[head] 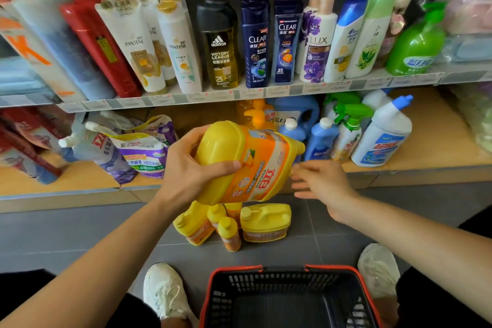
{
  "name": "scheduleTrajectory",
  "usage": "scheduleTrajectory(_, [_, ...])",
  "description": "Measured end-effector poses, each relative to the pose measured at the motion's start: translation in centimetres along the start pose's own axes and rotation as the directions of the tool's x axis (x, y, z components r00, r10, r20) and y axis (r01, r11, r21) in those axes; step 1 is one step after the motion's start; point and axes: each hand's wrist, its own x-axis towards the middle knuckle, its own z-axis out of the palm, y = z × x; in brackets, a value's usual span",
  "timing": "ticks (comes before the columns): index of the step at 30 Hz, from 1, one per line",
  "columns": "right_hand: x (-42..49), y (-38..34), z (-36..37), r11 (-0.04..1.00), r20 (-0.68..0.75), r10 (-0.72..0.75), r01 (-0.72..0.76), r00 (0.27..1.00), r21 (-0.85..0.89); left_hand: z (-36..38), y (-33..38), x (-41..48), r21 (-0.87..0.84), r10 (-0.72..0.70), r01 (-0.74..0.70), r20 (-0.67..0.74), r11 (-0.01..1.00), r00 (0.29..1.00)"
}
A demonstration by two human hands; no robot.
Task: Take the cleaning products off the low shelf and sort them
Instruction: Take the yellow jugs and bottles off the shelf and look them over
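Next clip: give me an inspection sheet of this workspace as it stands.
Surface: low shelf, wooden, partly bare.
Job's things: yellow bottle held; more yellow bottles grouped on the floor; blue bottles and pouches on the shelf.
Clutter: nothing seen.
Hands: left hand grips the yellow bottle; right hand open beside it.
Cables: nothing seen.
Surroundings: shampoo bottles on upper shelf; red basket near the feet.

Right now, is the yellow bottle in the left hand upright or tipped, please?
Tipped: the yellow detergent bottle lies nearly sideways in the left hand, neck pointing right.
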Motion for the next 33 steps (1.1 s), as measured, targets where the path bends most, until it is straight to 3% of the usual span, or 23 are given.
scheduleTrajectory(1, [-0.1,0.0,-0.2,0.981,-0.054,-0.159,0.151,0.986,-0.119,0.1,0.1,-0.2,0.055,0.029,-0.029,0.006,0.998,1.000])
scheduleTrajectory(3, [-0.4,-0.6,-0.5,0.838,-0.021,-0.472,0.441,0.881,-0.322,0.3,0.4,-0.5,0.145,0.075,-0.076,0.017,0.986,0.997])
scheduleTrajectory(5, [-0.5,-1.6,-0.7,0.673,0.153,-0.621,0.624,0.768,-0.397,0.6,0.7,-0.7,0.201,0.120,-0.129,0.055,0.971,0.991])
scheduleTrajectory(6, [-0.4,-2.1,-0.7,0.620,0.266,-0.617,0.665,0.741,-0.416,0.7,0.9,-0.8,0.213,0.140,-0.155,0.082,0.965,0.987])
scheduleTrajectory(9, [0.0,-3.1,-0.4,0.573,0.520,-0.467,0.692,0.716,-0.439,1.3,1.5,-1.0,0.210,0.215,-0.250,0.175,0.945,0.961])
scheduleTrajectory(12, [0.3,-3.3,-0.5,0.656,0.613,-0.409,0.685,0.675,-0.317,1.9,1.9,-1.3,0.178,0.269,-0.315,0.241,0.932,0.933])
scheduleTrajectory(16, [0.1,-2.7,-1.0,0.699,0.591,-0.477,0.689,0.650,-0.194,2.2,1.9,-1.6,0.162,0.230,-0.282,0.280,0.946,0.932])
scheduleTrajectory(20, [-0.5,-2.1,-0.8,0.656,0.549,-0.489,0.701,0.677,-0.280,2.9,2.1,-1.5,0.085,0.226,-0.254,0.247,0.964,0.942])
scheduleTrajectory(24, [-0.7,-1.9,-0.5,0.609,0.499,-0.524,0.714,0.690,-0.346,3.7,2.2,-1.7,0.116,0.320,-0.350,0.218,0.930,0.922])
scheduleTrajectory(29, [-0.9,-2.4,-0.7,0.661,0.440,-0.531,0.679,0.724,-0.319,3.6,1.9,-2.0,0.189,0.435,-0.508,0.325,0.840,0.840])
scheduleTrajectory(33, [-0.9,-2.5,-0.4,0.736,0.395,-0.513,0.627,0.762,-0.254,3.4,1.0,-2.0,0.344,0.600,-0.698,0.357,0.628,0.716])
